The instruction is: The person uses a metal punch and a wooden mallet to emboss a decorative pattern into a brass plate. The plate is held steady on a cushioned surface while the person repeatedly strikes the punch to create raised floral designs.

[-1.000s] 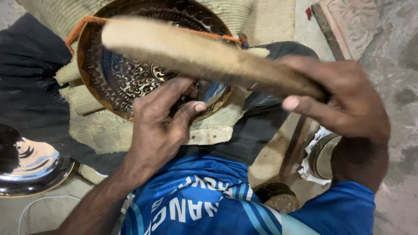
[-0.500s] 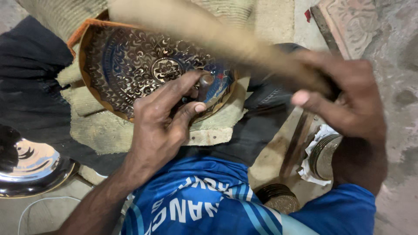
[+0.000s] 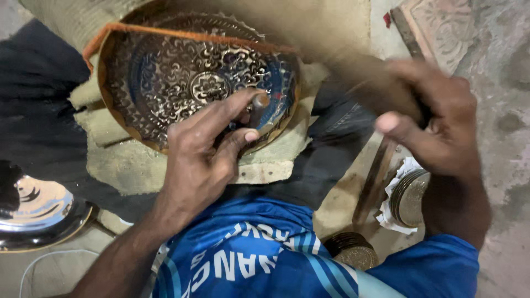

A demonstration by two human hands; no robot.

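Observation:
A round engraved metal plate (image 3: 165, 83) with blue, dark and orange-rimmed ornament lies on burlap padding in front of me. My left hand (image 3: 204, 154) pinches a short metal chisel (image 3: 258, 105) upright against the plate's lower right part. My right hand (image 3: 436, 127) grips the handle of a long wooden mallet (image 3: 359, 72), raised above the plate's right side and blurred by motion. The mallet's far end is smeared and hard to make out.
A shiny polished metal dish (image 3: 38, 212) sits at the left edge. Stacks of small round metal plates (image 3: 408, 196) in white paper lie beside my right knee, another stack (image 3: 353, 251) nearer. A carved slab (image 3: 441, 27) is at top right. Dark cloth (image 3: 38, 88) lies to the left.
The wooden mallet has swung up and to the right, uncovering the plate. My left hand has kept the chisel on the same spot of the plate.

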